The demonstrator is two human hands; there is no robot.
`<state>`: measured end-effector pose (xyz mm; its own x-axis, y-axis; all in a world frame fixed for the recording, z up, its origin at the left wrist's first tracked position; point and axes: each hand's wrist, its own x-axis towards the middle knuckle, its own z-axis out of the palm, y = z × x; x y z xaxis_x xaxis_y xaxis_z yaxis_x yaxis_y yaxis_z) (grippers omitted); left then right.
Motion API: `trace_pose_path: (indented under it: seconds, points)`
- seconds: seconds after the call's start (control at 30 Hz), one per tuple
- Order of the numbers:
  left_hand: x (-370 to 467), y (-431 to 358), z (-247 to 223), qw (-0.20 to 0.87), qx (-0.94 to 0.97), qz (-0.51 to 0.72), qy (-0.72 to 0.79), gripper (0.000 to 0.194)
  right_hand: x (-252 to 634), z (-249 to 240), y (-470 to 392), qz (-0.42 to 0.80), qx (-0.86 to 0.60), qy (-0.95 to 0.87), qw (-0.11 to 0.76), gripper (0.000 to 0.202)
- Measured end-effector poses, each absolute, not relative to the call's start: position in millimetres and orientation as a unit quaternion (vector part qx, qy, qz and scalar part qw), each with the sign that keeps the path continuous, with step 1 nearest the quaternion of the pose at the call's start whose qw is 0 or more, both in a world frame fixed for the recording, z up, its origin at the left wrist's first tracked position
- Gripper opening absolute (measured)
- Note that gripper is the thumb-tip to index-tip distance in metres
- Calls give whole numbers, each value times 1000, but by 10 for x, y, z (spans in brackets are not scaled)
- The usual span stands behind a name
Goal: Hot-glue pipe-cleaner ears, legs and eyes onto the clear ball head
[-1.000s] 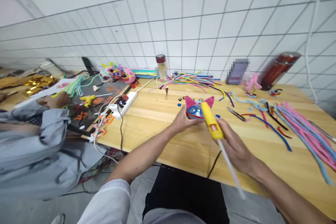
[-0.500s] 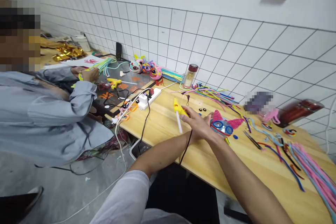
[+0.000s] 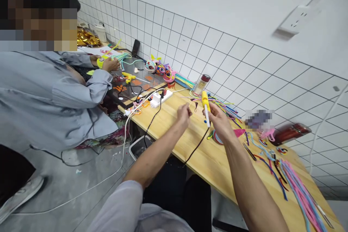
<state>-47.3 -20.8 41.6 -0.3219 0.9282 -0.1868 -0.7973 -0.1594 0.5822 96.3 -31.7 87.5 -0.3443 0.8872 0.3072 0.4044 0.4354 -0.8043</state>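
My right hand (image 3: pixel 220 121) is wrapped around a yellow hot glue gun (image 3: pixel 205 98), with a white glue stick poking out of its back end and a black cord hanging below. Beneath that hand lies a pipe-cleaner animal head with a pink ear (image 3: pixel 239 132), mostly hidden by the hand and wrist. To the left, my left hand (image 3: pixel 184 114) is held above the wooden table with its fingers pinched together. Whatever it may hold is too small to make out. A small dark tassel-like piece (image 3: pixel 196 106) lies between the two hands.
A white power strip (image 3: pixel 161 98) with cords sits at the left. Behind are a glass bottle (image 3: pixel 201 85), finished craft heads (image 3: pixel 162 69) and pipe cleaners. Tweezers (image 3: pixel 249 152), a red thermos (image 3: pixel 292 133) and a pink bundle (image 3: pixel 299 185) are rightward. A co-worker (image 3: pixel 67 90) works at left.
My left hand has come away from the animal head and moved left, fingers pinched. The glue gun has shifted right and upward in my right hand, now covering much of the head.
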Motion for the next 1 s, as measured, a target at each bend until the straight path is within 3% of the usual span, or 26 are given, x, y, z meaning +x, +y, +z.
trace_pose_path:
  seconds: [0.23,0.37,0.57,0.77,0.9,1.0]
  points:
    - [-1559,-1487,182,489,155,813,276,48,56,40,21,210,-578,-745,259,37]
    - [-1502,-1994,5,469,181,797,335,52,-422,-234,31,182,-607,-742,216,40]
    - [-1124,-2058,-148,487,225,753,382,61,-554,-185,-124,160,-609,-754,186,53]
    - [-656,-1778,-121,504,300,714,382,56,505,-123,-897,163,-536,-790,247,46]
    - [-238,-1308,-94,472,381,676,419,38,1682,-138,-1387,188,-502,-740,406,26]
    - [101,-885,-146,455,449,628,444,64,2571,-88,-1419,160,-606,-664,408,28]
